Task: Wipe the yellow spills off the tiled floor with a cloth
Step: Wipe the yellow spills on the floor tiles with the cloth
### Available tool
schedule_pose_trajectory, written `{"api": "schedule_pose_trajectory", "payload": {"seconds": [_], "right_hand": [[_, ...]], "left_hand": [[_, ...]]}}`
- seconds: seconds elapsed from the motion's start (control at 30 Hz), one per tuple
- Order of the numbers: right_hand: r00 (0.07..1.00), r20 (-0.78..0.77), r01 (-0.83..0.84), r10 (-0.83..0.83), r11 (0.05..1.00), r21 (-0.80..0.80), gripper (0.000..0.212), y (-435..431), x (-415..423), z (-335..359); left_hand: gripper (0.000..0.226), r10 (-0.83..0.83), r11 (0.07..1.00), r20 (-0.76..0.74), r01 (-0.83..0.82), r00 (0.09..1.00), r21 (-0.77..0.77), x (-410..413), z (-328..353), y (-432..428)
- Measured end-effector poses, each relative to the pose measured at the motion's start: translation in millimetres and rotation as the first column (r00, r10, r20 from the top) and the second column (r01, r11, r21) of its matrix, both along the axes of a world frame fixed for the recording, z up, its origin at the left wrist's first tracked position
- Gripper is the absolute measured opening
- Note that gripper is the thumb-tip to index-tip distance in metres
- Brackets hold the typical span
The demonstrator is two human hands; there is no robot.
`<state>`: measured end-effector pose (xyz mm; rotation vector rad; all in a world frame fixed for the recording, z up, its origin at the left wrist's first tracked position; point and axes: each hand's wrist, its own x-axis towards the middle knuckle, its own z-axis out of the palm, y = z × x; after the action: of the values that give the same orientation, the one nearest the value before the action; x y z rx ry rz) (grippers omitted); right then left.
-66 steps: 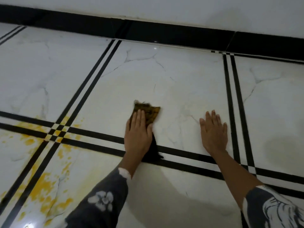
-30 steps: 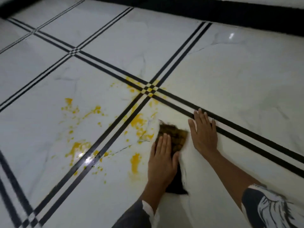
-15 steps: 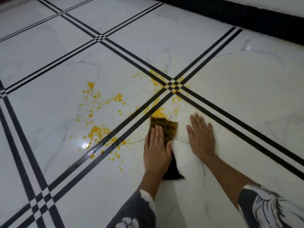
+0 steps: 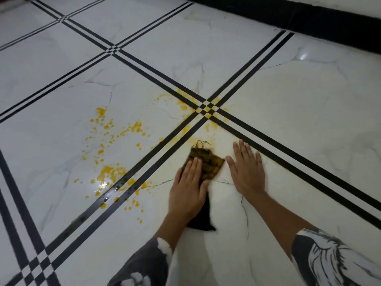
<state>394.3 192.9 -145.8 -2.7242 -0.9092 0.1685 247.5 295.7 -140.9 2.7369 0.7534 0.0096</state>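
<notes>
A dark, frayed cloth (image 4: 208,163), stained yellow-brown, lies flat on the white tiled floor (image 4: 299,124). My left hand (image 4: 188,189) presses on it with flat fingers; the cloth's black end sticks out under my wrist. My right hand (image 4: 246,169) rests palm down on the bare tile just right of the cloth, holding nothing. Yellow spills (image 4: 111,171) spatter the tile to the left of the cloth, with more yellow around the black line crossing (image 4: 207,109) just beyond it and a smear right at the cloth's far edge.
Double black stripes (image 4: 127,182) cross the white marble-patterned tiles. A black skirting band (image 4: 309,19) runs along the wall at the top right. A bright light reflection sits among the wet drops at left.
My left hand has pushed the cloth forward towards the line crossing, and the yellow patches that lay near it are gone. My right hand has moved along beside it. The view has shifted left.
</notes>
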Motion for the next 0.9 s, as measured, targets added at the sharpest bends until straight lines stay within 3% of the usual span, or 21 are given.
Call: {"api": "schedule_pose_trajectory", "payload": {"seconds": [0.03, 0.13, 0.2, 0.27, 0.33, 0.4, 0.47, 0.57, 0.67, 0.73, 0.83, 0.9], "right_hand": [[1.0, -0.008, 0.001, -0.001, 1.0, 0.0, 0.098, -1, 0, -1], [1.0, 0.0, 0.002, -0.002, 1.0, 0.009, 0.099, -1, -1, 0], [1.0, -0.018, -0.003, 0.003, 1.0, 0.023, 0.1, -2, -1, 0], [0.999, -0.037, -0.005, 0.007, 0.999, 0.047, 0.102, -2, -1, 1], [0.999, -0.014, 0.034, -0.033, 0.998, 0.062, 0.1, -1, 2, 5], [0.99, 0.072, 0.116, -0.118, 0.993, 0.032, 0.087, -4, 11, 11], [0.975, 0.089, 0.206, -0.205, 0.979, 0.003, 0.077, -13, 27, 14], [0.956, 0.081, 0.283, -0.281, 0.959, -0.02, 0.076, -40, 53, 12], [0.946, 0.062, 0.321, -0.318, 0.946, -0.052, 0.071, -67, 63, 8], [0.951, 0.057, 0.308, -0.304, 0.949, -0.069, 0.064, -77, 66, 6], [0.957, 0.062, 0.288, -0.283, 0.952, -0.101, 0.063, -87, 76, 6], [0.955, 0.06, 0.294, -0.289, 0.951, -0.098, 0.063, -93, 84, 7]], "left_hand": [[0.069, 0.045, 0.999, 0.004, -0.045, 0.999, 0.022, -11, -1, 8], [0.07, 0.381, 0.923, -0.008, -0.38, 0.924, 0.056, -5, -1, 35], [0.066, 0.467, 0.884, -0.028, -0.466, 0.884, 0.031, 31, 1, 38], [0.062, 0.385, 0.923, -0.039, -0.386, 0.922, -0.011, 69, 2, 26], [0.062, 0.18, 0.983, -0.016, -0.18, 0.983, -0.017, 87, 3, 5], [0.061, -0.053, 0.999, -0.018, 0.053, 0.998, 0.001, 70, 6, -15], [0.06, -0.163, 0.987, -0.013, 0.163, 0.987, -0.003, 34, 3, -16], [0.066, 0.03, 0.999, -0.006, -0.03, 1.0, 0.034, 24, 0, 9], [0.061, 0.262, 0.965, -0.029, -0.262, 0.965, -0.006, 83, 2, 17], [0.058, 0.226, 0.974, -0.036, -0.227, 0.973, -0.017, 125, 2, 4], [0.061, -0.092, 0.996, -0.028, 0.091, 0.995, -0.005, 138, 4, -31], [0.064, -0.338, 0.941, -0.046, 0.339, 0.94, 0.006, 112, 4, -39]]}}
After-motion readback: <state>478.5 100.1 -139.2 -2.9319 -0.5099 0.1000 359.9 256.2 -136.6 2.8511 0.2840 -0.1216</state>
